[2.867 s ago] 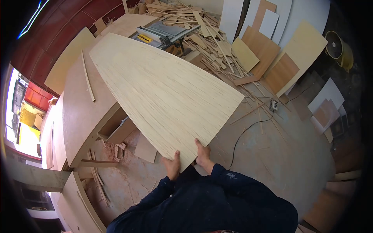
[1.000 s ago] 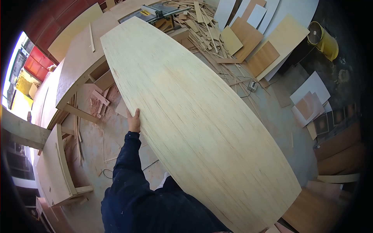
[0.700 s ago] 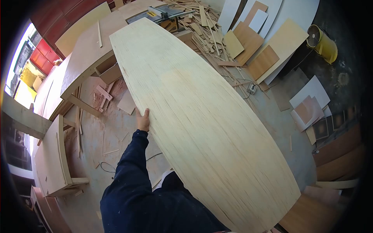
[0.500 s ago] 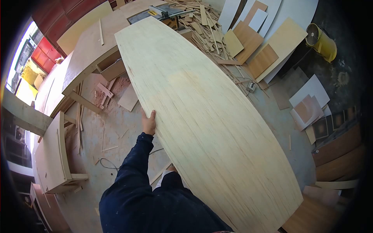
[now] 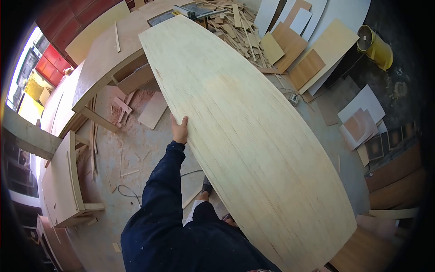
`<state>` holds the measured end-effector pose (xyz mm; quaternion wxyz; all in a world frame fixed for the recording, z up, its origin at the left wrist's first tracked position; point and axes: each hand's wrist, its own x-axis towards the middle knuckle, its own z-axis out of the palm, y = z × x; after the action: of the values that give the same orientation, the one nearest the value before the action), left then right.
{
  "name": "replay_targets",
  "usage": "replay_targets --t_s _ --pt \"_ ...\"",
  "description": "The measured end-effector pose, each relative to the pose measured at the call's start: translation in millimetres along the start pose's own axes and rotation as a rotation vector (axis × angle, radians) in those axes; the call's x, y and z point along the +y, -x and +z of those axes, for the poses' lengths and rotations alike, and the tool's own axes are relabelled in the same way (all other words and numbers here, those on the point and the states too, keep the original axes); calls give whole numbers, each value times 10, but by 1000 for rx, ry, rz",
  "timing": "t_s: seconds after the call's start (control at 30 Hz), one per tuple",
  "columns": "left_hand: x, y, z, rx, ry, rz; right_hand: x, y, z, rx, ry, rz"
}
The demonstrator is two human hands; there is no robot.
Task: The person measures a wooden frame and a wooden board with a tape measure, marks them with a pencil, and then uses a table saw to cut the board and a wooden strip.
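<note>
A large pale plywood sheet (image 5: 253, 136) slants across the view, from the workbench at the top down past my body to the lower right. My left hand (image 5: 180, 130) is closed on its left edge, thumb on the upper side and the fingers mostly hidden behind the board. A dark blue sleeve (image 5: 165, 177) covers that arm. I cannot see my right hand; the lower part of the sheet runs out of the frame. Part of my leg and a shoe (image 5: 207, 187) show beneath the left edge.
A long wooden workbench (image 5: 102, 59) with a table saw (image 5: 186, 12) stands ahead. Wood offcuts (image 5: 244, 34) are heaped beyond the sheet. Panels (image 5: 290, 45) lean at the right near a yellow bucket (image 5: 376, 50). A low wooden table (image 5: 63, 181) and a floor cable (image 5: 129, 192) lie left.
The sheet has shifted slightly to the right and forward, its far end swinging right. My left hand has moved up and right with it, and more of my leg and foot shows.
</note>
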<state>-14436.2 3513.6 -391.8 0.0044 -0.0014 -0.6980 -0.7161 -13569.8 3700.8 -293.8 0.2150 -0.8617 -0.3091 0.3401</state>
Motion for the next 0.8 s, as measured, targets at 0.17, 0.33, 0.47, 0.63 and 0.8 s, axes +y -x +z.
replay_targets --t_s 0.17,0.33,0.47,0.63,0.8 --pt "31 -148 117 -5 -5 17 -439 383 104 -13 39 47" --pt "118 -95 202 16 -67 9 -427 121 19 -91 61 -4" --pt "102 -123 159 -7 -7 -40 -410 113 16 -95 -2 -20" --pt "38 -282 -6 -44 46 -86 10 -18 41 -123 -18 -259" --pt "-11 -308 -65 -68 22 -54 456 -402 -104 -457 27 -1250"
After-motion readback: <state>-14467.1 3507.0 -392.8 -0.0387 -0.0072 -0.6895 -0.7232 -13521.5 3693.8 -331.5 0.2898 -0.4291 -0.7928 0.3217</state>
